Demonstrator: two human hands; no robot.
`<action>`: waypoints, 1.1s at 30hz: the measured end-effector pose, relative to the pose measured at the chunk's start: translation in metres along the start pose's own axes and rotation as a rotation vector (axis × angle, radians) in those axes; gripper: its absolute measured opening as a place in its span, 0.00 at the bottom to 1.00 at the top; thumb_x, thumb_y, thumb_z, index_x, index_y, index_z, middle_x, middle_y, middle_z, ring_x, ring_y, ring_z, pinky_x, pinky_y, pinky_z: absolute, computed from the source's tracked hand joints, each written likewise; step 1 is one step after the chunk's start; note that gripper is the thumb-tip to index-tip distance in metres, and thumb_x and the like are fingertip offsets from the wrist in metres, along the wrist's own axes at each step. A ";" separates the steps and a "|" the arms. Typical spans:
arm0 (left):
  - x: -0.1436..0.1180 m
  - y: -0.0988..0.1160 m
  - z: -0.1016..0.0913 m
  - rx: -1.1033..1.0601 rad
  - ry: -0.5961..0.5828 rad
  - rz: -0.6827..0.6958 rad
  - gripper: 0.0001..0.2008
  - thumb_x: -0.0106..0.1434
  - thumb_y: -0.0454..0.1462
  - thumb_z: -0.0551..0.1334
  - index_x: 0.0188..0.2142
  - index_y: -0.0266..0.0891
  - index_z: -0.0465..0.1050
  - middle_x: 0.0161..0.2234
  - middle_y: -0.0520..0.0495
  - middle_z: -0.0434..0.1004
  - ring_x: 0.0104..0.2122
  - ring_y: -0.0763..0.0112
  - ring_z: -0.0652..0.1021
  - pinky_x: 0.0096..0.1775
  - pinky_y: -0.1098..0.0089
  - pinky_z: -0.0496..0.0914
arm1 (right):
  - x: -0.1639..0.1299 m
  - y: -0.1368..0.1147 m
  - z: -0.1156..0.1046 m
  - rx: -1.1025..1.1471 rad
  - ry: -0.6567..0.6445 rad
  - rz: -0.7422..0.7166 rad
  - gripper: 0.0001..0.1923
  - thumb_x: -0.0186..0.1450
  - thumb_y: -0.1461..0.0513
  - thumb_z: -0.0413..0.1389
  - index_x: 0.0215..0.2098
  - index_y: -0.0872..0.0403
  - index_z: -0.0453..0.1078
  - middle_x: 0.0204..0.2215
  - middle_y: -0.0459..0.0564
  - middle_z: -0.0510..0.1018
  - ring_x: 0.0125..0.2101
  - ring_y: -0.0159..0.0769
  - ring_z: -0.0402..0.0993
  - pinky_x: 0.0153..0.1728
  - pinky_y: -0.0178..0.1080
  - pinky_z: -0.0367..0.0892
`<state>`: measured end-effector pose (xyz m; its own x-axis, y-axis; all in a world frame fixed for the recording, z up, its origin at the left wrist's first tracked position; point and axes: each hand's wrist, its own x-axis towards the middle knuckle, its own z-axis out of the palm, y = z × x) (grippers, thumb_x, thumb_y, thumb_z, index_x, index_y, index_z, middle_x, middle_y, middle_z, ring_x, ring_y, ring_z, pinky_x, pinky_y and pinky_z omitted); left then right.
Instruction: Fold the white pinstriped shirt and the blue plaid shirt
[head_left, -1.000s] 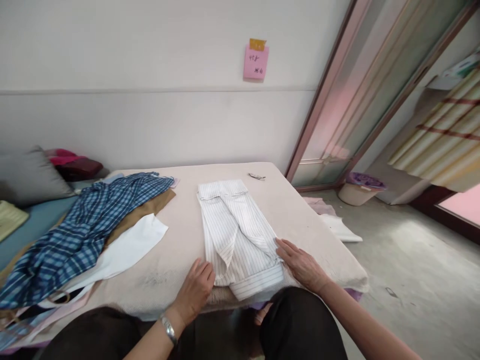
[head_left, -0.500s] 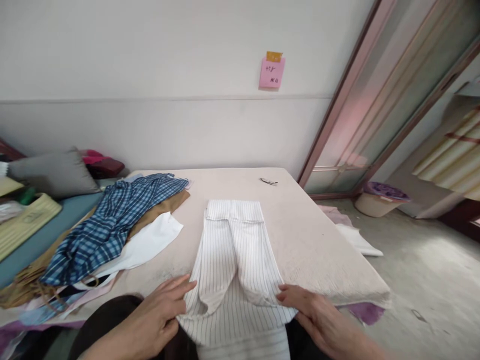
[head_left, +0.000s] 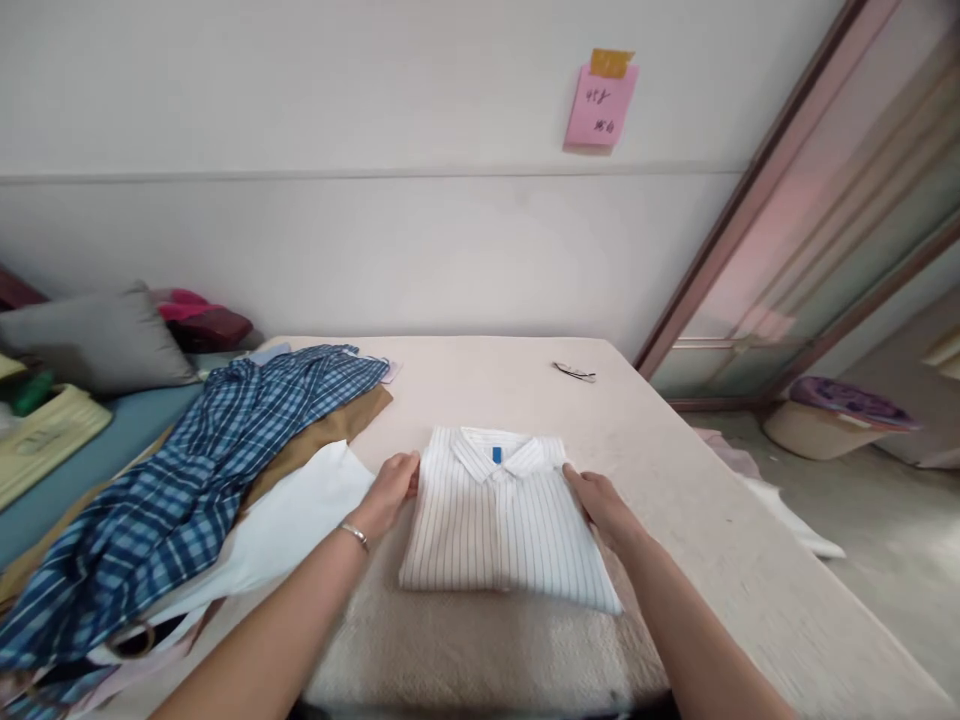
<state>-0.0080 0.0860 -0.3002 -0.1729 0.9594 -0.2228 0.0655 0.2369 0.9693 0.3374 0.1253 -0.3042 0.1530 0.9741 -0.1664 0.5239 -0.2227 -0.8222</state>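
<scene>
A white shirt [head_left: 499, 530] with dark pinstripes lies folded into a neat rectangle on the pale bed cover, collar at the far end and a blue label inside the neck. My left hand [head_left: 390, 490], with a silver bracelet at the wrist, is closed on the shirt's upper left edge. On the opposite edge, near the collar, my right hand [head_left: 600, 500] grips the shirt with the thumb on top. The undersides of both hands' fingers are partly hidden by the cloth.
A blue plaid garment [head_left: 225, 440] is heaped on the left over brown and white clothes [head_left: 300, 520]. Glasses [head_left: 574, 372] lie on the bed cover [head_left: 480, 385] toward the wall. A grey cushion [head_left: 97, 345] and yellow basket [head_left: 60, 440] stand far left; a bin [head_left: 817, 430] is on the floor.
The shirt was longer, its sleeves folded down its back and its hem toward me; now it is a compact rectangle with collar and front facing up. Both hands have moved forward to its upper sides.
</scene>
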 end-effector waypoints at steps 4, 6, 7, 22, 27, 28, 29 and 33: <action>0.005 -0.015 0.002 0.218 0.041 0.074 0.19 0.58 0.52 0.64 0.29 0.39 0.70 0.26 0.54 0.68 0.29 0.70 0.67 0.32 0.70 0.59 | 0.007 0.008 0.008 -0.158 0.017 0.044 0.21 0.66 0.46 0.52 0.24 0.50 0.63 0.23 0.52 0.73 0.27 0.42 0.71 0.27 0.39 0.61; 0.010 -0.016 0.004 0.392 0.079 0.143 0.17 0.60 0.50 0.62 0.24 0.40 0.66 0.23 0.55 0.65 0.27 0.70 0.66 0.31 0.69 0.56 | 0.009 0.007 0.011 -0.226 0.043 0.042 0.20 0.67 0.47 0.52 0.24 0.50 0.62 0.24 0.54 0.74 0.29 0.43 0.72 0.29 0.39 0.62; 0.014 -0.016 0.006 0.455 0.100 0.175 0.18 0.60 0.48 0.62 0.21 0.41 0.63 0.21 0.55 0.62 0.25 0.71 0.64 0.30 0.69 0.55 | 0.010 0.005 0.013 -0.254 0.054 0.035 0.20 0.68 0.48 0.52 0.23 0.50 0.62 0.24 0.54 0.74 0.30 0.43 0.73 0.30 0.39 0.62; 0.033 -0.027 0.023 0.348 0.113 0.229 0.06 0.62 0.41 0.58 0.32 0.42 0.70 0.24 0.55 0.66 0.29 0.67 0.69 0.35 0.69 0.61 | 0.035 0.011 0.019 -0.438 0.133 -0.010 0.12 0.68 0.59 0.50 0.27 0.51 0.66 0.28 0.55 0.77 0.32 0.44 0.73 0.32 0.39 0.59; 0.037 -0.025 0.024 0.452 0.114 0.221 0.11 0.65 0.42 0.56 0.40 0.40 0.74 0.28 0.51 0.73 0.31 0.64 0.73 0.37 0.67 0.63 | 0.034 0.009 0.015 -0.491 0.154 0.055 0.14 0.74 0.58 0.47 0.38 0.56 0.71 0.37 0.61 0.80 0.40 0.48 0.77 0.37 0.40 0.62; 0.037 -0.024 0.024 0.458 0.120 0.220 0.12 0.65 0.43 0.56 0.40 0.40 0.74 0.29 0.50 0.74 0.31 0.64 0.73 0.37 0.67 0.63 | 0.033 0.008 0.013 -0.501 0.166 0.072 0.15 0.74 0.58 0.46 0.40 0.56 0.71 0.38 0.61 0.80 0.41 0.48 0.77 0.37 0.41 0.63; 0.037 -0.024 0.024 0.466 0.134 0.224 0.13 0.66 0.44 0.56 0.39 0.39 0.74 0.29 0.50 0.75 0.31 0.64 0.73 0.36 0.67 0.62 | 0.031 0.006 0.013 -0.512 0.179 0.090 0.16 0.75 0.57 0.45 0.41 0.56 0.71 0.38 0.61 0.80 0.40 0.48 0.77 0.36 0.41 0.63; 0.040 -0.021 0.028 0.525 0.215 0.273 0.15 0.65 0.47 0.57 0.30 0.40 0.72 0.25 0.52 0.72 0.28 0.67 0.70 0.34 0.68 0.59 | 0.024 -0.002 0.015 -0.565 0.208 0.123 0.19 0.76 0.52 0.45 0.42 0.56 0.71 0.36 0.61 0.79 0.37 0.49 0.77 0.34 0.41 0.63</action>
<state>0.0109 0.1237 -0.3321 -0.2722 0.9565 0.1048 0.5998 0.0835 0.7958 0.3273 0.1500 -0.3149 0.3714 0.9246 -0.0851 0.8465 -0.3748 -0.3781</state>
